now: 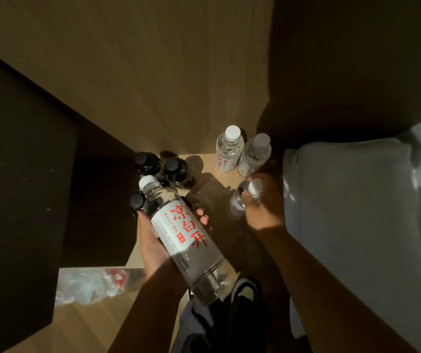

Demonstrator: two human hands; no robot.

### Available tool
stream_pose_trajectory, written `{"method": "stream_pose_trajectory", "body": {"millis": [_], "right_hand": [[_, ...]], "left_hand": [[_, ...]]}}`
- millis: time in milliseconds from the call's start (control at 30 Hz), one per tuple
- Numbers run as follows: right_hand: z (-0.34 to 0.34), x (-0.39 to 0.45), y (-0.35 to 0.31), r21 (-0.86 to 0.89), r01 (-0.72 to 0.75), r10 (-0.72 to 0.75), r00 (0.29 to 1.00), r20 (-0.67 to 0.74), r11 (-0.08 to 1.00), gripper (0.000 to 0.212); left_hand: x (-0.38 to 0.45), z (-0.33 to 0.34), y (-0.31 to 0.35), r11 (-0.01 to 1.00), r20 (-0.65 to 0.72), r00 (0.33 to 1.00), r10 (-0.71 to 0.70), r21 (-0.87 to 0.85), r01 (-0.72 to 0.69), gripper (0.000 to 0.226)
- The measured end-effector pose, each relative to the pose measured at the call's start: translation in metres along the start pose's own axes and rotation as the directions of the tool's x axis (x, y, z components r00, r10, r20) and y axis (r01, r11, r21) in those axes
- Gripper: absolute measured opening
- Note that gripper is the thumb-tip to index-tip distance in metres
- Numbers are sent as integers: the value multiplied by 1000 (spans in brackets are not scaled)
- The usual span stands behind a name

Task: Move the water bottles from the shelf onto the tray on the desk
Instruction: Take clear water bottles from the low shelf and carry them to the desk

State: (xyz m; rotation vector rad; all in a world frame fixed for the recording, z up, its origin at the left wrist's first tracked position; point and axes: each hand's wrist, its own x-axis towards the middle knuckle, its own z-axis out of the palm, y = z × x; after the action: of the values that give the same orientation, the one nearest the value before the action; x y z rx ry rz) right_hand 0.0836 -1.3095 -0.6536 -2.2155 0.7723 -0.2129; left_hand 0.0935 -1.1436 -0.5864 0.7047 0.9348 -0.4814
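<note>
Mid-pickup at the pale wooden shelf: left hand wrapped round a clear plastic water bottle with a white label, red characters and white cap, tilted and lifted clear; right hand curled round the neck of a second clear white-capped bottle near the shelf's right edge. Two more clear white-capped bottles upright just behind, a cluster of dark black-capped bottles to the left. Next, probably: lift the second bottle and carry both to the tray, not in view, without knocking the neighbours.
</note>
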Motion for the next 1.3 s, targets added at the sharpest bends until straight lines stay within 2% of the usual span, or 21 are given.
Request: {"method": "stream_pose_trajectory", "body": {"millis": [67, 167, 267, 300, 367, 500, 567, 700, 833, 900, 1000, 1100, 1233, 1300], "right_hand": [[-9, 2, -3, 65, -120, 118, 992, 32, 991, 30], [-35, -4, -16, 181, -92, 101, 994, -39, 979, 27], [-68, -10, -42, 218, -92, 101, 995, -28, 972, 26], [-81, -11, -53, 257, -90, 99, 995, -23, 962, 25], [-114, -10, -79, 307, -48, 58, 998, -26, 951, 25], [-190, -8, -148, 309, 100, -92, 995, -42, 946, 25], [-227, -7, -179, 298, 158, -150, 987, -48, 942, 26], [-291, -5, -231, 318, 223, -202, 974, -98, 921, 33], [-342, -13, -271, 196, 327, -292, 938, -185, 925, 37], [-362, -20, -287, 235, 396, -338, 907, -251, 888, 33], [-388, -31, -311, 323, 387, -304, 911, -277, 864, 24], [-410, -40, -335, 305, 449, -359, 881, -308, 840, 18], [-420, -43, -355, 311, 487, -417, 869, -267, 816, 16], [-414, -43, -356, 480, 472, -467, 873, -139, 740, 24]], "left_hand": [[0, 2, -1, 999, -22, 1000, 12, 39, -12, 59], [-7, 5, -1, 998, -18, 999, 38, 47, -37, 50], [-18, 6, 9, 997, -14, 998, 65, 52, -64, 43], [-24, 9, 14, 999, 35, 999, 34, 39, -35, 45], [-38, 17, 20, 998, 148, 987, -60, 30, 56, 53], [-86, 54, 25, 995, 168, 981, -101, 28, 97, 61], [-117, 76, 27, 996, 160, 983, -94, 10, 93, 59], [-173, 113, 36, 995, 253, 963, -92, 0, 95, 57], [-213, 144, 45, 996, 367, 927, -78, -15, 90, 60], [-231, 158, 48, 996, 415, 909, -36, -55, 64, 56], [-250, 172, 48, 996, 440, 898, 31, -89, 9, 51], [-271, 181, 51, 991, 478, 877, 51, -133, 14, 51], [-295, 186, 61, 985, 509, 859, 60, -168, 31, 54], [-301, 184, 68, 988, 503, 861, 73, -155, 7, 55]]}}
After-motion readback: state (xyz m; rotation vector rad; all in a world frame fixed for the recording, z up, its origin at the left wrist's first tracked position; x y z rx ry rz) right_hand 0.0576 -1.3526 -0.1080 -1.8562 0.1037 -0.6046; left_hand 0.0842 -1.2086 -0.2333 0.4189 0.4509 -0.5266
